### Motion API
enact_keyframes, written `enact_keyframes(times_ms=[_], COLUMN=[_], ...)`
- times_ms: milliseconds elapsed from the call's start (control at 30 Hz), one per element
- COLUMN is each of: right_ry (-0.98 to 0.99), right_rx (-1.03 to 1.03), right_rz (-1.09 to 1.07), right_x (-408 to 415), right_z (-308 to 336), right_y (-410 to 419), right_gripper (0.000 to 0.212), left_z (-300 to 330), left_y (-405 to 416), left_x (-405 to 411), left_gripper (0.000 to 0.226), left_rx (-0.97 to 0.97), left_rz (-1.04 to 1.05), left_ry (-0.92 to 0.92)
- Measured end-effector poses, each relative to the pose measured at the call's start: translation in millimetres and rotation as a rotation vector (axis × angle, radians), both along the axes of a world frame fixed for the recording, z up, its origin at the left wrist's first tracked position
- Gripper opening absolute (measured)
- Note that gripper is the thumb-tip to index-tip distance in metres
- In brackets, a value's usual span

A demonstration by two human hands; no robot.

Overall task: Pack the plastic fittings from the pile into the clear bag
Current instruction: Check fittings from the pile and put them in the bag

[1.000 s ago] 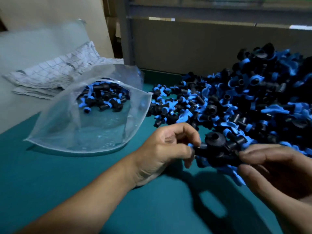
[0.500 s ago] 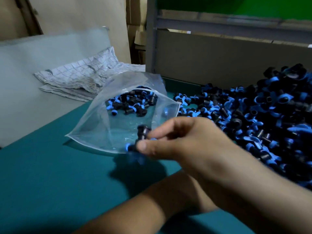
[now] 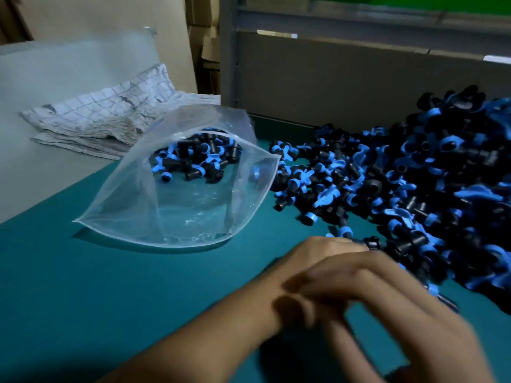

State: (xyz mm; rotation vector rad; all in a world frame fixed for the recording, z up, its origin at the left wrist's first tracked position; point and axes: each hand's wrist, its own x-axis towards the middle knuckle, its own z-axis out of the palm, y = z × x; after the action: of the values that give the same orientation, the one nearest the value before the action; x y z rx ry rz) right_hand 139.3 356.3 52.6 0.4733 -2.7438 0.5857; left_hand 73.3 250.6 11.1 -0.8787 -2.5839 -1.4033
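Note:
A large pile of black and blue plastic fittings point(image 3: 414, 189) covers the right side of the teal table point(image 3: 83, 286). Left of it the clear bag point(image 3: 124, 205) lies with its mouth gaping towards me, and several fittings point(image 3: 199, 158) sit at its far end. My left hand point(image 3: 323, 252) reaches to the near edge of the pile; its fingers are hidden. My right hand point(image 3: 387, 294) is blurred, lies across my left wrist with its fingers stretched leftward, and shows nothing in it.
A folded checked cloth point(image 3: 105, 117) lies behind the bag on a grey surface point(image 3: 55, 73). A grey panel point(image 3: 331, 87) closes off the back of the table. Bare teal tabletop stretches in front of the bag.
My right hand carried a fitting over to the bag's mouth and has pulled back to the right without it. My left hand now sits at the pile's edge.

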Motion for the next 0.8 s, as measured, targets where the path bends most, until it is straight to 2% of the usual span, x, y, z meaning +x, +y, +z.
enact_keyframes(times_ms=[33, 67, 100, 167, 233, 300, 367, 467, 533, 633, 733, 800], right_ry=[0.053, 0.129, 0.163, 0.157, 0.117, 0.119, 0.089, 0.096, 0.074, 0.078, 0.117, 0.117], right_rx=[-0.023, -0.054, 0.008, 0.099, 0.180, 0.191, 0.163, 0.135, 0.126, 0.140, 0.112, 0.033], right_rz=[0.066, -0.036, -0.054, -0.129, -0.168, -0.100, -0.099, -0.042, 0.009, 0.071, 0.110, 0.134], right_x=[-4, -16, -20, -34, -45, -48, -49, -48, -46, -46, -49, -50], right_z=[-5, -16, -18, -30, -39, -47, -43, -46, -47, -45, -43, -43], right_y=[25, 52, 82, 118, 118, 120, 122, 123, 123, 123, 124, 127], right_gripper=[0.018, 0.016, 0.016, 0.030, 0.047, 0.055, 0.057, 0.059, 0.060, 0.047, 0.029, 0.027], left_z=[-3, -5, -6, -6, -9, -11, -12, -12, -10, -6, -2, -1], left_y=[2, 2, 3, 5, 7, 8, 11, 13, 13, 14, 14, 10], left_x=[-3, -4, -4, -6, -9, -10, -8, -9, -8, -3, 1, 2], left_gripper=[0.014, 0.015, 0.017, 0.018, 0.017, 0.020, 0.035, 0.039, 0.033, 0.038, 0.035, 0.028], left_rx=[-0.004, 0.040, 0.093, 0.158, 0.111, -0.068, -0.256, -0.330, -0.293, -0.189, -0.082, 0.029], left_rz=[0.061, 0.153, 0.235, 0.337, 0.427, 0.465, 0.452, 0.424, 0.411, 0.375, 0.192, 0.074], left_ry=[0.030, 0.075, 0.028, -0.021, 0.008, 0.071, 0.068, 0.077, 0.072, 0.079, 0.035, -0.044])
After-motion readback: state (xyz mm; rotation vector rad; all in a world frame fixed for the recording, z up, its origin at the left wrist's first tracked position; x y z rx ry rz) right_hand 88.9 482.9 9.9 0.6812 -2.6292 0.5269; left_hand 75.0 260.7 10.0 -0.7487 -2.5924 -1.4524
